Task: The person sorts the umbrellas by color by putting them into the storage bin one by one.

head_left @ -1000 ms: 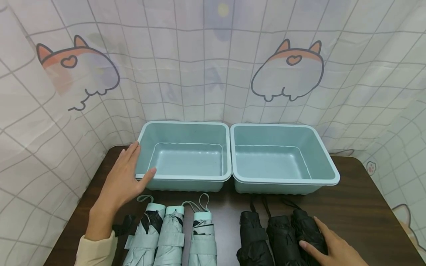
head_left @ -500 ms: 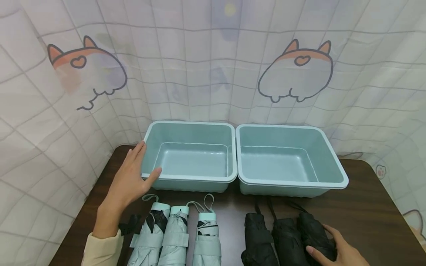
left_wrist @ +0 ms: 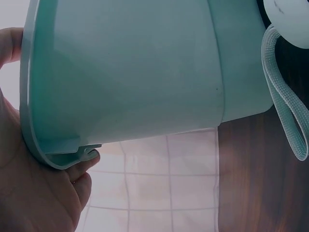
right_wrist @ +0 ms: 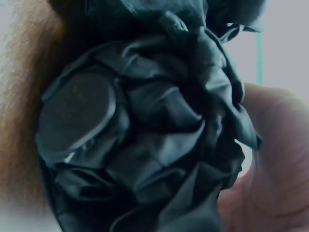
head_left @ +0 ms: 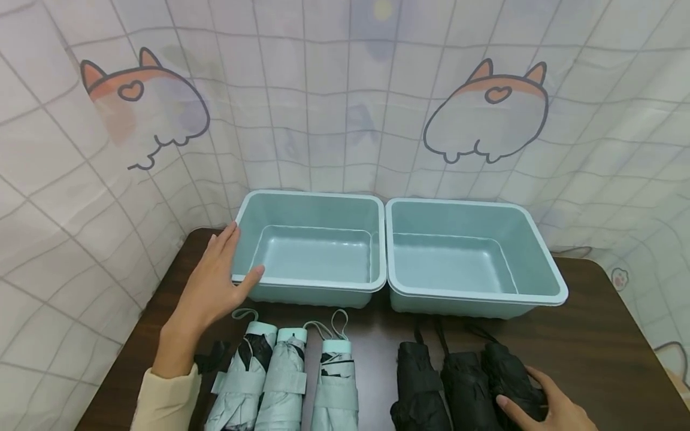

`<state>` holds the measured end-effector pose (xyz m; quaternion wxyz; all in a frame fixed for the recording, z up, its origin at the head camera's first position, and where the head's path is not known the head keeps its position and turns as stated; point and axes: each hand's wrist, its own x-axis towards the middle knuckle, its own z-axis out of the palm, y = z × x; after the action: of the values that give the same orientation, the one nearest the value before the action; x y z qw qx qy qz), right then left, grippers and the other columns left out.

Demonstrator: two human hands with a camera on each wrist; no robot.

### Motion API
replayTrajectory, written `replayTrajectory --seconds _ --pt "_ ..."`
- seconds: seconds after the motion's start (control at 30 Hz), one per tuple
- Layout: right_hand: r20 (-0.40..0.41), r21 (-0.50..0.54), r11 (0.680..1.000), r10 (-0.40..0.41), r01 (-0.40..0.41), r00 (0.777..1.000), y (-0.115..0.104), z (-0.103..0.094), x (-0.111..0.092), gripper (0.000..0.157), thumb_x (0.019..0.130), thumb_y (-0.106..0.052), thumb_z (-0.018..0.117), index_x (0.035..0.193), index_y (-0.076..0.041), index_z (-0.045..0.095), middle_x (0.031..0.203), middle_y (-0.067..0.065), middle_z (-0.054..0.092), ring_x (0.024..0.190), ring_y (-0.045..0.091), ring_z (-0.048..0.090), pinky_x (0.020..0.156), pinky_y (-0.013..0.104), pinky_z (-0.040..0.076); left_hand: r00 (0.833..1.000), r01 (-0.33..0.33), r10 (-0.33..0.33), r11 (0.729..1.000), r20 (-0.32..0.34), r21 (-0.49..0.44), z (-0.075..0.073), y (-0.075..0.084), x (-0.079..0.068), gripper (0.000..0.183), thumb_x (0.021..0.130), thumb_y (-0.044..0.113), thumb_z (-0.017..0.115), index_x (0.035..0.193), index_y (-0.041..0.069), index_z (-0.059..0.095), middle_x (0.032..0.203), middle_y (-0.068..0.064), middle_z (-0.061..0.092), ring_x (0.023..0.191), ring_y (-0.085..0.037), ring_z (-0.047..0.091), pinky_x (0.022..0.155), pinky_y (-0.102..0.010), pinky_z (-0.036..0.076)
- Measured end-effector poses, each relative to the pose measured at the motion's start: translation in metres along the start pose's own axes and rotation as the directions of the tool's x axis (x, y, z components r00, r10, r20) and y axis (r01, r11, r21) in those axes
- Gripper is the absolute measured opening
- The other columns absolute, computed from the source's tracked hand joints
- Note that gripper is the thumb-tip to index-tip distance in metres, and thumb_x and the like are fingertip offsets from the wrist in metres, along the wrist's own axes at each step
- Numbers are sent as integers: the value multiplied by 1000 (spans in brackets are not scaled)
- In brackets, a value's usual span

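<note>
My left hand [head_left: 212,287] holds the front left corner of the left light-blue plastic bin [head_left: 318,283]. Its thumb lies at the front rim; in the left wrist view, fingertips [left_wrist: 83,176] curl under the bin's lip. At the lower right, my right hand [head_left: 557,407] grips the rightmost folded black umbrella [head_left: 509,377], thumb on one side and fingers on the other. The right wrist view shows the end of this black umbrella [right_wrist: 159,116] close up. Two more black umbrellas, a middle one [head_left: 466,389] and a left one [head_left: 420,383], lie beside it.
Three folded pale-green umbrellas [head_left: 335,389] with wrist loops lie in front of the left bin. A second light-blue bin [head_left: 480,296] stands against its right side. Both stand on a dark wooden table [head_left: 598,335]; behind hangs a checked curtain [head_left: 323,108] with cartoon corgis.
The head view has shifted slightly, so the scene sits farther right. Both hands keep their places on the bin and the black umbrella.
</note>
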<state>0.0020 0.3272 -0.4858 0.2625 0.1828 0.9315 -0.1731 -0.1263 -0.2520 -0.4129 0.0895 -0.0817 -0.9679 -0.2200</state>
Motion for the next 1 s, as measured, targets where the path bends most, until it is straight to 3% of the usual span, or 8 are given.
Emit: replayTrajectory --seconds 0.27,0.63,1.0 --pt "45 -3 999 -32 32 998 -7 -12 0 112 91 -77 61 149 16 38 132 48 55 98 54 68 79 63 58 1000 5 -5 1000 0 -11 2 -2 3 93 102 54 59 169 3 20 178 -17 19 161 -55 16 121 -79 25" --pt "-46 96 995 -1 5 999 12 -1 1 109 91 -76 62 154 8 35 144 48 47 109 63 63 82 63 56 1000 -2 2 1000 -2 -11 3 -1 1 93 102 53 59 169 2 18 178 -18 18 161 -55 18 120 -79 26" --pt "-14 91 996 2 -1 1000 13 -16 -9 106 93 -73 61 153 10 36 139 50 47 107 63 61 84 64 56 1000 -1 1 1000 2 -3 2 -1 0 93 102 53 60 169 2 19 178 -17 18 162 -52 20 120 -80 27"
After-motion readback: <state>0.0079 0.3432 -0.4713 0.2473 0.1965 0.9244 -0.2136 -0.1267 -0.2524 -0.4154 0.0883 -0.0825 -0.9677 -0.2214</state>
